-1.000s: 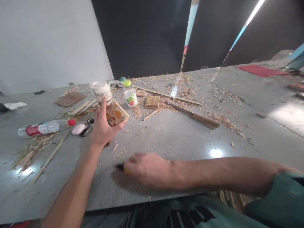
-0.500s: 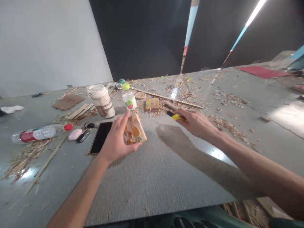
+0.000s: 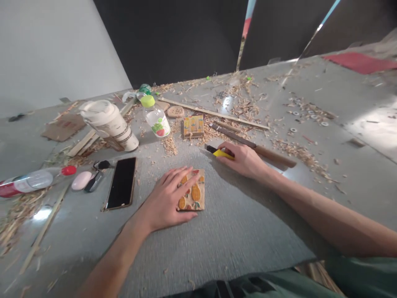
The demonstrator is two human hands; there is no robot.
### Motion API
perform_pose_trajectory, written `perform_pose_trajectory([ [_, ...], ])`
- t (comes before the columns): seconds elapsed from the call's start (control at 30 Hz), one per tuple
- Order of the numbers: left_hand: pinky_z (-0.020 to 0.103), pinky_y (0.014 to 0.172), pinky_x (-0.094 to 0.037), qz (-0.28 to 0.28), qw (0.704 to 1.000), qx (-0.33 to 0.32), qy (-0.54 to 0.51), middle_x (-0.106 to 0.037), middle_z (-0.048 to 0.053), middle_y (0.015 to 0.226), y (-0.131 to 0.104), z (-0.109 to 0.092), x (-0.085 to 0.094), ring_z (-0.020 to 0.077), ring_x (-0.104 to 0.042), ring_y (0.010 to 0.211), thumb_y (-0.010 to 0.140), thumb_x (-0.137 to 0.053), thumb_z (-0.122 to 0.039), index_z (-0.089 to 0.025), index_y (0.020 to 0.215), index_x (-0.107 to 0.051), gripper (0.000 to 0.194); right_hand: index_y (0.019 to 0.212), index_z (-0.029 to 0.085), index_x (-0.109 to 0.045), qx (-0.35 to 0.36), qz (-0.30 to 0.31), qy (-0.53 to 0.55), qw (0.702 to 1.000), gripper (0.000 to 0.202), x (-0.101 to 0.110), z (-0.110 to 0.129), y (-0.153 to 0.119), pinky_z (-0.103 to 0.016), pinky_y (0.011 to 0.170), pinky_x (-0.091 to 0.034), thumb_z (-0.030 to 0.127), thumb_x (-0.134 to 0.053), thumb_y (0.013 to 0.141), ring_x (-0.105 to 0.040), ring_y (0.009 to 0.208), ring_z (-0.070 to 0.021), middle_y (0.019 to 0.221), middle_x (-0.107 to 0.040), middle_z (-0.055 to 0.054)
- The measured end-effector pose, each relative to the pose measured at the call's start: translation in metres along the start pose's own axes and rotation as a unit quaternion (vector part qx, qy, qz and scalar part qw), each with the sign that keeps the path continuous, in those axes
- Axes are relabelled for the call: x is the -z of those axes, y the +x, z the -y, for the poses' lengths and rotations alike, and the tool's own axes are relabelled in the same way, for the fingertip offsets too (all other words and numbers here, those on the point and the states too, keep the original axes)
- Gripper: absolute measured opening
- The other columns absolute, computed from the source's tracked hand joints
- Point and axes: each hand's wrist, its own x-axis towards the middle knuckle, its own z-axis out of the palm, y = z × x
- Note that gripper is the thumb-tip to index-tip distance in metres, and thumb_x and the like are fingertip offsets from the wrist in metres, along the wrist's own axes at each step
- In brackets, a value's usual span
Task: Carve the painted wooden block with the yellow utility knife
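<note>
My left hand (image 3: 169,198) lies over the left part of a square carved wooden tile (image 3: 196,194), thumb along its near edge and fingers across its top. Orange, red and green fruit shapes cover the tile, which rests flat on the grey table. My right hand (image 3: 243,159) is closed on a yellow and black utility knife (image 3: 221,153), low over the table, its tip pointing left. Behind the hands sits a smaller block with a yellow pattern (image 3: 193,126). A long file with a wooden handle (image 3: 273,155) lies just beyond my right hand.
A phone (image 3: 122,182), a white cup (image 3: 108,124) and a bottle with a green cap (image 3: 156,118) stand or lie to the left. Further left is a red-capped bottle (image 3: 46,178). Wood shavings (image 3: 245,107) and a long strip (image 3: 214,112) are spread behind.
My left hand has lowered the tilted tile flat onto the table, nearer to me. My right hand, still around the knife, has shifted slightly. The camera view has tipped down.
</note>
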Motion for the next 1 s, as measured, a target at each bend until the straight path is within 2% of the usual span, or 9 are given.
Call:
perform_pose_trajectory([
  [0.17, 0.065, 0.13, -0.027, 0.039, 0.997, -0.06, 0.025, -0.022, 0.011, 0.179, 0.003, -0.009, 0.01, 0.0373, -0.022, 0.164, 0.088, -0.081, -0.046, -0.031, 0.154, -0.054, 0.072, 0.117, 0.023, -0.068, -0.009, 0.0, 0.001, 1.0, 0.034, 0.0, 0.0, -0.001, -0.033, 0.067, -0.041, 0.049, -0.057, 0.1, -0.063, 0.075, -0.0211, 0.084, -0.072, -0.005],
  [0.3, 0.066, 0.13, -0.028, 0.046, 0.996, -0.079, -0.02, -0.019, 0.004, 0.18, 0.001, -0.009, 0.013, 0.0384, -0.023, 0.164, 0.09, -0.08, -0.042, -0.039, 0.146, -0.063, 0.059, 0.119, 0.023, -0.067, -0.014, 0.011, 0.007, 1.0, 0.032, 0.002, 0.001, -0.002, -0.033, 0.068, -0.042, 0.047, -0.057, 0.1, -0.064, 0.076, -0.021, 0.087, -0.073, -0.006],
  [0.4, 0.068, 0.128, -0.031, 0.026, 0.997, -0.035, -0.059, -0.02, 0.003, 0.18, -0.004, 0.0, 0.013, 0.0397, -0.023, 0.163, 0.087, -0.084, -0.045, -0.047, 0.16, -0.044, 0.083, 0.117, 0.023, -0.067, -0.01, 0.022, 0.019, 1.0, 0.031, 0.004, 0.001, -0.003, -0.033, 0.069, -0.043, 0.046, -0.057, 0.1, -0.065, 0.077, -0.021, 0.093, -0.075, -0.006],
  [0.53, 0.07, 0.128, -0.029, 0.028, 0.996, 0.059, -0.057, -0.018, 0.012, 0.178, -0.006, 0.013, 0.009, 0.0428, -0.019, 0.163, 0.076, -0.091, -0.048, -0.04, 0.172, -0.003, 0.13, 0.117, 0.023, -0.067, -0.001, 0.028, 0.037, 0.999, 0.031, 0.007, -0.003, -0.006, -0.034, 0.07, -0.045, 0.048, -0.056, 0.101, -0.066, 0.079, -0.0219, 0.095, -0.075, -0.007],
  [0.67, 0.065, 0.127, -0.034, 0.024, 0.996, 0.07, -0.058, -0.036, 0.012, 0.168, -0.004, 0.014, 0.005, 0.0397, -0.033, 0.156, 0.077, -0.09, -0.044, -0.039, 0.171, 0.001, 0.131, 0.119, 0.023, -0.066, 0.018, 0.03, 0.05, 0.998, 0.031, 0.008, -0.006, -0.009, -0.034, 0.07, -0.047, 0.047, -0.056, 0.102, -0.067, 0.077, -0.0206, 0.096, -0.076, -0.006],
  [0.77, 0.065, 0.121, -0.042, -0.056, 0.995, 0.075, -0.013, -0.037, 0.014, 0.162, 0.0, 0.004, 0.012, 0.0399, -0.041, 0.149, 0.078, -0.088, -0.044, -0.04, 0.17, 0.006, 0.132, 0.118, 0.023, -0.066, 0.026, 0.035, 0.065, 0.997, 0.031, 0.009, -0.007, -0.011, -0.034, 0.07, -0.047, 0.048, -0.055, 0.103, -0.068, 0.079, -0.0213, 0.097, -0.076, -0.006],
  [0.83, 0.068, 0.119, -0.042, -0.134, 0.986, 0.073, 0.065, -0.032, 0.016, 0.162, 0.008, -0.004, 0.023, 0.0428, -0.04, 0.148, 0.082, -0.086, -0.042, -0.043, 0.169, 0.011, 0.13, 0.118, 0.024, -0.066, 0.022, 0.036, 0.073, 0.996, 0.032, 0.01, -0.008, -0.012, -0.034, 0.068, -0.047, 0.05, -0.055, 0.103, -0.068, 0.077, -0.021, 0.095, -0.076, -0.006],
  [0.9, 0.072, 0.119, -0.039, -0.174, 0.967, 0.067, 0.171, -0.028, 0.017, 0.165, 0.021, -0.011, 0.039, 0.0452, -0.036, 0.15, 0.089, -0.08, -0.033, -0.046, 0.168, 0.013, 0.123, 0.119, 0.023, -0.066, 0.02, 0.039, 0.086, 0.995, 0.034, 0.01, -0.009, -0.014, -0.035, 0.067, -0.046, 0.051, -0.054, 0.104, -0.066, 0.073, -0.0206, 0.091, -0.075, -0.006],
  [1.0, 0.07, 0.119, -0.04, -0.154, 0.949, 0.037, 0.273, -0.029, 0.015, 0.166, 0.047, -0.009, 0.061, 0.0452, -0.032, 0.154, 0.092, -0.071, -0.017, -0.047, 0.167, 0.015, 0.118, 0.118, 0.023, -0.066, 0.032, 0.051, 0.109, 0.992, 0.033, 0.011, -0.01, -0.015, -0.035, 0.07, -0.047, 0.05, -0.052, 0.104, -0.067, 0.075, -0.0207, 0.092, -0.075, -0.006],
])
